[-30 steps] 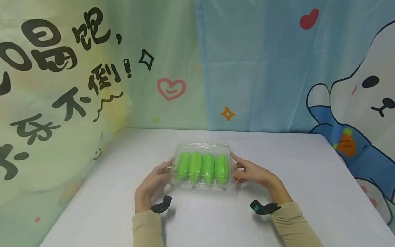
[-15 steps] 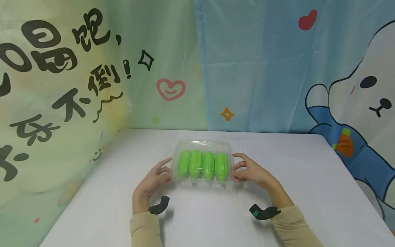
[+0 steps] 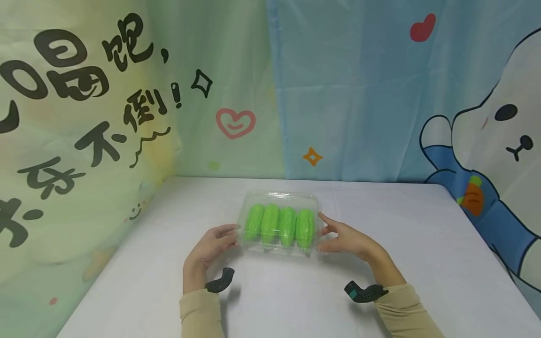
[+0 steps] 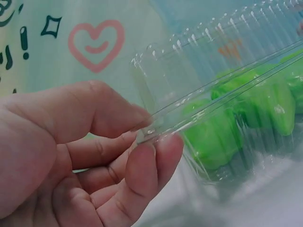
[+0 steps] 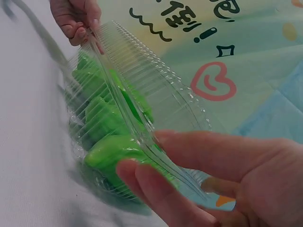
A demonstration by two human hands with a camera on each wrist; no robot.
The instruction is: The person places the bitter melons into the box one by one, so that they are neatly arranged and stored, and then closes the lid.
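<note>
A clear plastic clamshell box (image 3: 276,197) stands in the middle of the table in the head view, its lid down. Inside lie several plump, elongated green pieces (image 3: 270,223) side by side; their exact kind cannot be told. My left hand (image 3: 215,244) is at the box's left end. Its thumb and fingertips pinch the rim in the left wrist view. At the opposite end, my right hand (image 3: 348,239) holds the rim, thumb above and fingers (image 5: 151,184) below in the right wrist view. Whether the box touches the table cannot be told.
A white cloth covers the table (image 3: 279,300). Behind it hangs a printed curtain (image 3: 359,94) with hearts, lettering and a bear. Each wrist wears a black camera mount, the left mount (image 3: 220,280) and right mount (image 3: 364,291) reaching inward over the table.
The box has shifted slightly up and right in the head view, its lid line tilting a little. Both hands stay at its ends; the left fingers have come closer together on the rim.
</note>
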